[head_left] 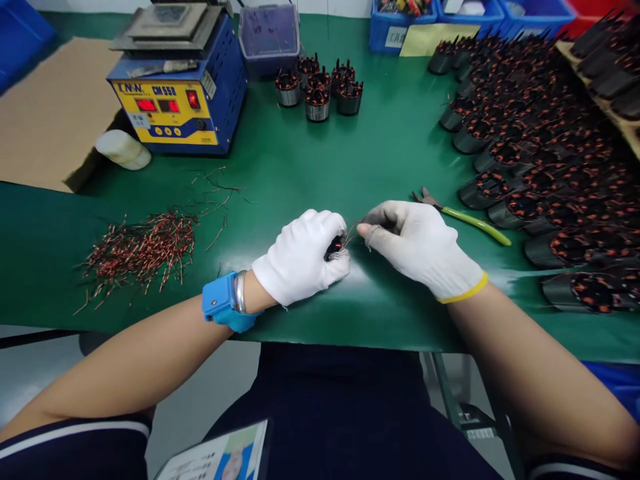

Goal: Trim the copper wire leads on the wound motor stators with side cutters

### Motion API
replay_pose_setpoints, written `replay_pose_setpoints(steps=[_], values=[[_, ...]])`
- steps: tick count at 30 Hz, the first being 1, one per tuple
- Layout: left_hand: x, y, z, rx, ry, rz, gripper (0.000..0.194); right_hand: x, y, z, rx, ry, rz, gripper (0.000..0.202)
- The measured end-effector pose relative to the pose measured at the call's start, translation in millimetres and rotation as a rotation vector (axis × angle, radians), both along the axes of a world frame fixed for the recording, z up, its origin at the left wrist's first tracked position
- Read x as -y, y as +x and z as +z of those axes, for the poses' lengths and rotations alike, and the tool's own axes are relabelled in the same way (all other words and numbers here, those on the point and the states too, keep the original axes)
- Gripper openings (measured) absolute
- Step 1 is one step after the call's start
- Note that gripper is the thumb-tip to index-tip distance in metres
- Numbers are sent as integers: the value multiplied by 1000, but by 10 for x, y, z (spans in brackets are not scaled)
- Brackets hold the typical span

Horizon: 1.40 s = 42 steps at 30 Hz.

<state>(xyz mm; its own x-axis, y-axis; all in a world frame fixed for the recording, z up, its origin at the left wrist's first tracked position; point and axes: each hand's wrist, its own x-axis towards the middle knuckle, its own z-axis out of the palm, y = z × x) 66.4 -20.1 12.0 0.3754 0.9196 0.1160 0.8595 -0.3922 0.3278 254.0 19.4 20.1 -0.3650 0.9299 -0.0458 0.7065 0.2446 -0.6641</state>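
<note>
My left hand [303,260], in a white glove, wraps round a motor stator [336,247]. Most of the stator is covered by the fingers; its dark end with a bit of copper winding faces right. Thin copper wires [352,233] stick out of that end toward my right hand [423,243]. The right hand, gloved with thumb and forefinger tips bare or stained, is closed in a pinch at the wire ends. Just beyond the right hand, diagonal cutters [475,224] with green handles lie on the green table [390,160].
Many wound stators [530,167] stand in rows at the right. Several more stators [319,93] stand at the back, near a purple bin [270,40]. A blue-and-yellow soldering unit [175,110] is back left. Copper wire clippings [143,253] lie at left. Blue bins [395,30] line the back.
</note>
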Motion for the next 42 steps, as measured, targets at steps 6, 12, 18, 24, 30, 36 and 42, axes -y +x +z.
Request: replay_pose_setpoints(steps=[6, 12, 18, 24, 30, 36, 42], values=[[-9, 3, -19, 42, 10, 0, 14, 1, 34, 9, 74, -209, 114, 25], [-15, -7, -9, 93, -2, -24, 12, 59, -77, 21, 110, -181, 158, 21], [22, -5, -10, 192, -28, -86, 13, -3, 133, 56, 31, -402, 271, 14], [14, -13, -31, 211, -22, -57, 11, -49, 107, 24, -50, -310, 123, 48], [10, -12, -41, 215, -4, -56, 12, 8, -36, 12, 15, -318, 217, 32], [13, -12, -50, 229, 8, -68, 11, -76, 88, -37, -363, -507, 49, 32], [22, -8, -84, 248, 31, -56, 5, -144, -6, 3, -376, -830, 272, 33]])
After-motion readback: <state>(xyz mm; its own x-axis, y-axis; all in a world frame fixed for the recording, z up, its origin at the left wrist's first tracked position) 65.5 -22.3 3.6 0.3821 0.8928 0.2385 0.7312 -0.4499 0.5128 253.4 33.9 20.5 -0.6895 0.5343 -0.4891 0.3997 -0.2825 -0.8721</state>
